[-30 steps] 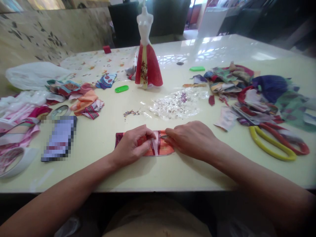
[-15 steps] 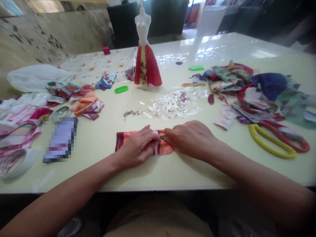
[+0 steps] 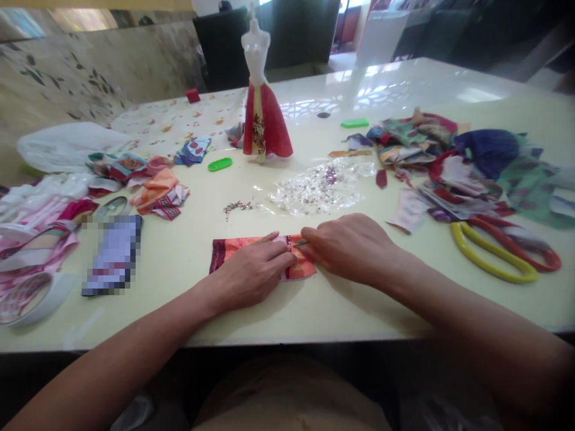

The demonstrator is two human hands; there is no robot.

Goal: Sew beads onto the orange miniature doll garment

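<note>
A small strip of red and orange patterned cloth (image 3: 229, 248) lies flat on the pale table (image 3: 314, 311) in front of me. My left hand (image 3: 251, 272) presses down on it with the fingers stretched flat. My right hand (image 3: 350, 246) rests at the strip's right end, fingers pinched round a thin tool whose tip (image 3: 300, 243) pokes out toward the left hand. Beyond the hands lies a clear plastic sheet with small beads (image 3: 321, 187), and a little mannequin in a red skirt (image 3: 263, 114) stands behind it.
Yellow-and-red scissors (image 3: 503, 257) lie at the right by a heap of cloth scraps (image 3: 453, 161). More scraps (image 3: 157, 191), tape rolls (image 3: 31, 299) and a white bag (image 3: 67, 143) fill the left. Two green clips (image 3: 220, 164) lie near the mannequin.
My left hand has flattened from curled fingers to stretched ones and slid right over the cloth, up against the right hand. The right hand stays put.
</note>
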